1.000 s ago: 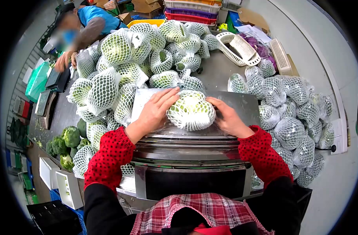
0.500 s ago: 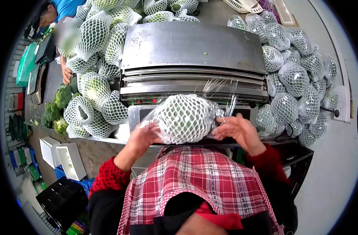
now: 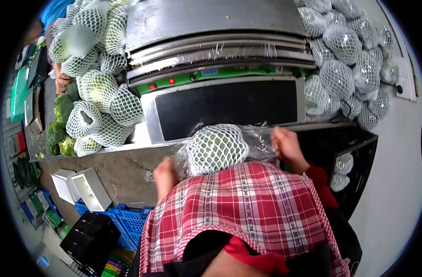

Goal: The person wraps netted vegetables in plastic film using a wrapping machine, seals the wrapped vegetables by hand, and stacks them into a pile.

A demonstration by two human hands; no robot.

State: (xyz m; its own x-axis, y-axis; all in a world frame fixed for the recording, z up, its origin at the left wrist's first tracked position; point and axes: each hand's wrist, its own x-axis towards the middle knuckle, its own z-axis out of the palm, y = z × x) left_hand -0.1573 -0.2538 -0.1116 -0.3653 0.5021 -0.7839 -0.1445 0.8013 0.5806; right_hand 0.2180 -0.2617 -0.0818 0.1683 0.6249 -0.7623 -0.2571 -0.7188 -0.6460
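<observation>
Head view: a wrapping machine (image 3: 224, 104) stands directly ahead, flanked by netted vegetables (image 3: 96, 87) on the left and film-wrapped vegetables (image 3: 341, 41) on the right. A plaid apron (image 3: 238, 198) adjoins the near side of the netted head (image 3: 218, 150). This head lies between both hands, apart from the fingers; the left hand (image 3: 164, 177) and right hand (image 3: 288, 147) are curled, gripping opposite ends of its clear film (image 3: 260, 142).

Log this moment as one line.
left hand: holds clear film | right hand: holds film's other end | netted vegetable: between hands | machine: beyond
</observation>
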